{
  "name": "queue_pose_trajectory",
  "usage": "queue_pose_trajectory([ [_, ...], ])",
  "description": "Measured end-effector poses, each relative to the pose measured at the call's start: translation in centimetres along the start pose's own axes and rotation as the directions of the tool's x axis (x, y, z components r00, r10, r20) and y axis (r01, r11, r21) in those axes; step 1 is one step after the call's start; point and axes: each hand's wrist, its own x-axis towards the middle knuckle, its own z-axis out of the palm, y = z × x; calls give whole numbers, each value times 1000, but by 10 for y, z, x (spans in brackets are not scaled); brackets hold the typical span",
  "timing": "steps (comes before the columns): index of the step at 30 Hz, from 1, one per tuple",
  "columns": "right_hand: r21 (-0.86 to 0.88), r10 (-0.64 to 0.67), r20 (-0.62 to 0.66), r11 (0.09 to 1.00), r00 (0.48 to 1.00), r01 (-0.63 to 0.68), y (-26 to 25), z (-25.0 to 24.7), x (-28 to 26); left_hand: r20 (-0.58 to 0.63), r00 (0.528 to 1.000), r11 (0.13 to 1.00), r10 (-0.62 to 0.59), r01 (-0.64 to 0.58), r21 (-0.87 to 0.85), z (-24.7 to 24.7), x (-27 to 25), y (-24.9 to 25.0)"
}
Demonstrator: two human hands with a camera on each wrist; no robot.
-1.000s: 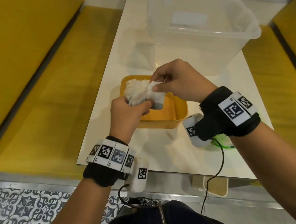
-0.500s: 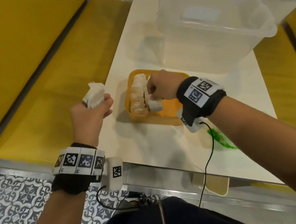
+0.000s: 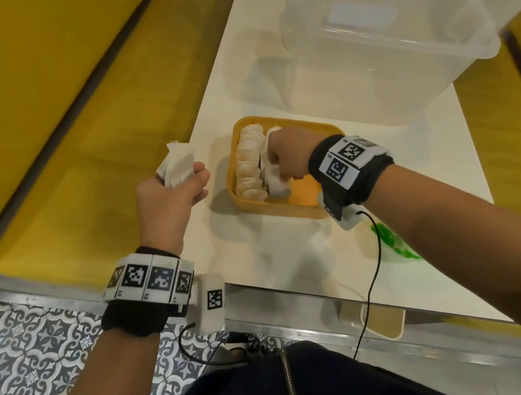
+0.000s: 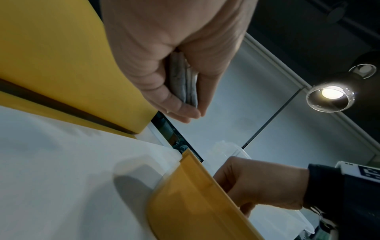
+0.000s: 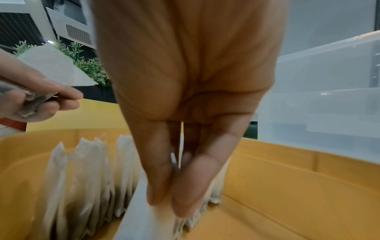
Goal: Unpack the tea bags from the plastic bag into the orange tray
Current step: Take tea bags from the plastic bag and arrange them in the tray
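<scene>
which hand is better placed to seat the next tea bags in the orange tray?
Right. The right hand is already inside the orange tray, pinching a tea bag stack beside the standing row. The left hand grips a crumpled bag off to the tray's left.

The left hand [image 4: 164, 53] fills the upper middle of the frame, its fingers [image 4: 179, 112] curled round a flat grey wad of plastic bag [image 4: 184, 81] whose edge shows between thumb and fingers. Below, the white counter [image 4: 51, 170] spreads across the lower left. The orange tray [image 4: 191, 203], blurred, runs from the centre to the bottom edge. At lower right the right hand [image 4: 259, 186] reaches down behind the tray's rim, a black wristband [image 4: 329, 186] on its wrist. A lit lamp [image 4: 331, 94] glows at right, and yellow panels [image 4: 51, 48] fill the upper left
</scene>
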Motion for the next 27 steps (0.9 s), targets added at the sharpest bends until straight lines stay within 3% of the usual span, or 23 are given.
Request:
queue_pose_trajectory([
  [8, 76, 0, 1, 997, 1000, 0, -1, 1, 0, 54, 997, 998, -46, 49, -48, 2, -2, -1],
  [13, 151, 26, -26, 988, 999, -22, 8, -9, -2, 216, 954, 936, -207, 257, -239, 4, 0, 4],
  [16, 278, 41, -134, 961, 990, -2, 17, -21, -10, 337, 908, 885, -248, 354, -302, 7, 1, 10],
  [21, 558, 34, -441, 793, 897, 244, 18, -37, -40, 485, 849, 879, -208, 379, -288, 20, -4, 17],
  [24, 629, -31, -508, 669, 861, 396, 9, -34, -58, 558, 811, 910, -176, 350, -223, 29, -10, 19],
  [27, 592, -110, -528, 664, 842, 458, 3, -23, -69, 617, 773, 938, -149, 308, -160, 36, -18, 21],
])
